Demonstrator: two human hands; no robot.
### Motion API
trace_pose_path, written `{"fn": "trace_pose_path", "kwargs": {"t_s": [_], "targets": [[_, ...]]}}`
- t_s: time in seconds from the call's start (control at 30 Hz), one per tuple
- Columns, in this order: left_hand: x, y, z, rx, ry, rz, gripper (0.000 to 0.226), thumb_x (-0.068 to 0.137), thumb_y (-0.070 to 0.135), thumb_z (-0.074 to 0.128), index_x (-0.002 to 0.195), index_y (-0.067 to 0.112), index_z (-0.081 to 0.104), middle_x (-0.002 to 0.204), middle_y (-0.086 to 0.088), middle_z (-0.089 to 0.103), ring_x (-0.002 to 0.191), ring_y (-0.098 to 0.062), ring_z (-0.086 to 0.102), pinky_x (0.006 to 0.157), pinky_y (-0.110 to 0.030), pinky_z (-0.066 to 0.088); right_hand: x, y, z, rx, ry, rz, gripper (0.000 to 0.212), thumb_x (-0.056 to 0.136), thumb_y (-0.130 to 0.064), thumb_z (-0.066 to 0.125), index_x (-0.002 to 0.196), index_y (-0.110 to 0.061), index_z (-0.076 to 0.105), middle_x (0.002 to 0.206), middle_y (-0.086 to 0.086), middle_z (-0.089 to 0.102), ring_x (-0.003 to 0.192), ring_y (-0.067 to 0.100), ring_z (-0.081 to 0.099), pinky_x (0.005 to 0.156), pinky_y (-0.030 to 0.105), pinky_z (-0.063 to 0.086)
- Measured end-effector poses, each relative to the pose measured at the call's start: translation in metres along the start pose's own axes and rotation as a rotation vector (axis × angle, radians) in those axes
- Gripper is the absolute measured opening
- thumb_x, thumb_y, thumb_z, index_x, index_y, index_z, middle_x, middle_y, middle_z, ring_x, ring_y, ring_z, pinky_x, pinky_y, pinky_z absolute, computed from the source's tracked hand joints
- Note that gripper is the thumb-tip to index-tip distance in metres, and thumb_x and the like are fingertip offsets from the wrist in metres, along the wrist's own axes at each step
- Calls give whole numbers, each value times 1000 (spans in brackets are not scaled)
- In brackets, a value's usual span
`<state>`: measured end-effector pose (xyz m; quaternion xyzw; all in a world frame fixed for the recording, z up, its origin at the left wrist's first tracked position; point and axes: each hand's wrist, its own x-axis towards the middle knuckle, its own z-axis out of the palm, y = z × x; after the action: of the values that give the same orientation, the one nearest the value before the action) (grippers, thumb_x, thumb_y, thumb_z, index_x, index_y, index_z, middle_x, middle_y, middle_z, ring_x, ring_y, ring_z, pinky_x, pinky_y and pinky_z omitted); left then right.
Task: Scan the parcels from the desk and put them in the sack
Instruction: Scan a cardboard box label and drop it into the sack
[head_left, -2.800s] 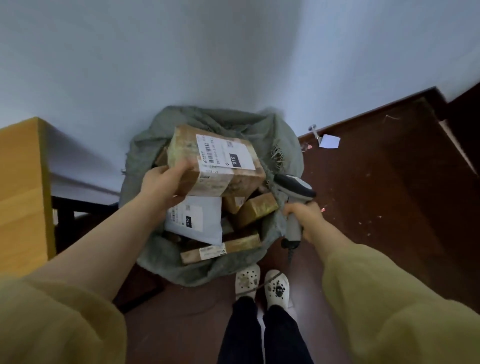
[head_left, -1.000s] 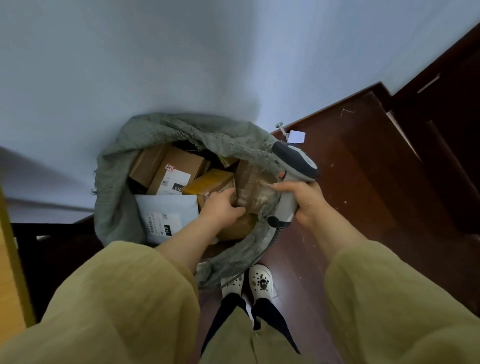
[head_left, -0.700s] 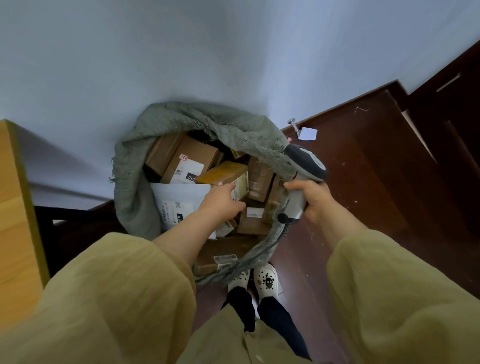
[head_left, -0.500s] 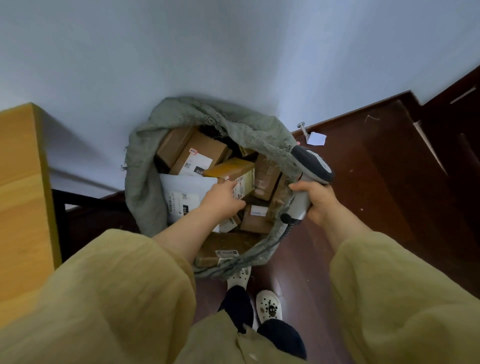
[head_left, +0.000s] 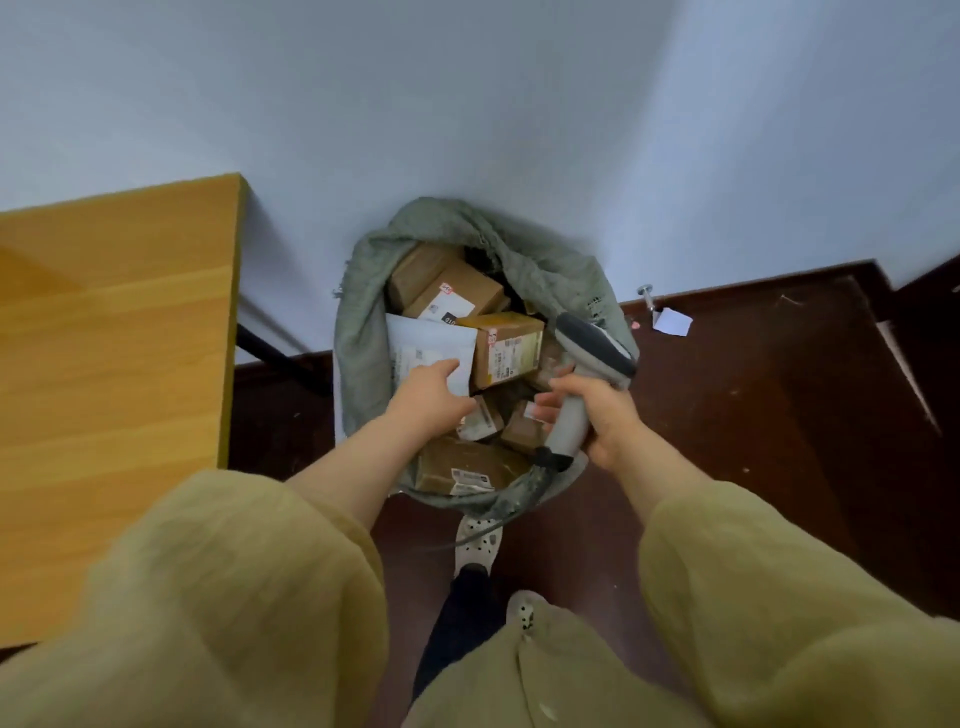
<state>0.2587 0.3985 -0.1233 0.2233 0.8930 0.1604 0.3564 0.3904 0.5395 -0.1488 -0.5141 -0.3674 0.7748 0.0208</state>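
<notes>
A grey-green sack (head_left: 363, 332) stands open on the floor against the wall, filled with several cardboard parcels. A tan parcel with a white label (head_left: 506, 345) lies near the top, next to a white mailer (head_left: 431, 345). Another brown parcel (head_left: 462, 470) lies at the sack's near rim. My left hand (head_left: 428, 397) hovers over the sack with relaxed fingers and holds nothing. My right hand (head_left: 597, 415) grips the handle of a grey barcode scanner (head_left: 587, 364) at the sack's right rim, its cable trailing down.
A wooden desk (head_left: 109, 364) fills the left side, its corner close to the sack. Dark wooden floor (head_left: 753, 415) spreads to the right, with a scrap of white paper (head_left: 671, 321) by the wall. My feet in white clogs (head_left: 475, 538) stand just below the sack.
The labelled parcel my left hand carried now lies inside the sack, and that hand has let go and drawn back. The view has swung left, showing more of the desk.
</notes>
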Motion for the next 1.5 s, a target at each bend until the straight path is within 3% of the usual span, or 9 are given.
{"fn": "trace_pose_path", "kwargs": {"t_s": [0.27,0.37,0.43,0.6,0.8,0.93,1.1,1.4,1.5], "targets": [[-100,-77,-73,-135,223,-160,65,89,26,62,147,16,34,145,-10,43,120,-27,52,94,-35,44,-79,23,119,-142,-232,27,17,83,-8,63,98,-3,55,55,10,61,43,17,52,49,26,48],[-136,-115,-102,-166,308,-223,66,93,26,60,150,16,28,149,-9,38,90,-17,57,84,-33,48,-105,37,169,-197,-344,60,13,82,-5,61,93,-2,56,56,9,57,43,17,50,48,26,46],[-156,-146,-121,-184,369,-276,66,94,27,59,150,19,27,149,-8,38,69,-6,48,82,-35,50,-124,50,205,-254,-432,71,5,83,-2,58,81,-4,54,55,8,54,45,16,46,48,25,44],[-209,-233,-164,-260,485,-403,65,94,27,59,150,21,26,153,-9,31,93,-26,56,80,-36,51,-167,93,303,-409,-585,103,11,83,-2,60,76,-7,53,55,6,51,41,17,44,46,26,42],[-265,-367,-221,-363,599,-443,66,93,24,60,150,20,27,154,-10,29,115,-28,55,87,-37,50,-208,153,434,-421,-665,128,14,83,-6,62,93,-8,53,57,5,51,42,16,45,47,27,42],[-293,-456,-256,-383,657,-495,66,92,23,60,149,17,28,152,-8,33,130,-25,44,88,-29,42,-227,196,512,-436,-684,136,11,83,-5,61,90,-8,53,57,4,50,43,15,44,49,27,41],[-297,-540,-291,-365,703,-541,65,90,22,61,147,14,32,149,-9,39,131,-25,44,93,-31,42,-230,230,583,-475,-643,108,13,85,-2,59,75,-7,53,56,4,51,41,14,43,50,27,42],[-259,-624,-368,-426,862,-575,59,92,23,58,145,10,36,143,-11,46,125,-29,49,96,-35,43,-203,248,706,-503,-699,85,9,84,0,59,81,-8,57,54,4,51,38,13,43,47,24,41],[-250,-638,-406,-401,946,-603,50,93,20,57,139,6,43,133,-14,53,118,-30,53,88,-33,44,-193,250,755,-514,-729,103,9,82,0,60,84,-8,57,56,4,52,39,13,44,46,23,42]]}}
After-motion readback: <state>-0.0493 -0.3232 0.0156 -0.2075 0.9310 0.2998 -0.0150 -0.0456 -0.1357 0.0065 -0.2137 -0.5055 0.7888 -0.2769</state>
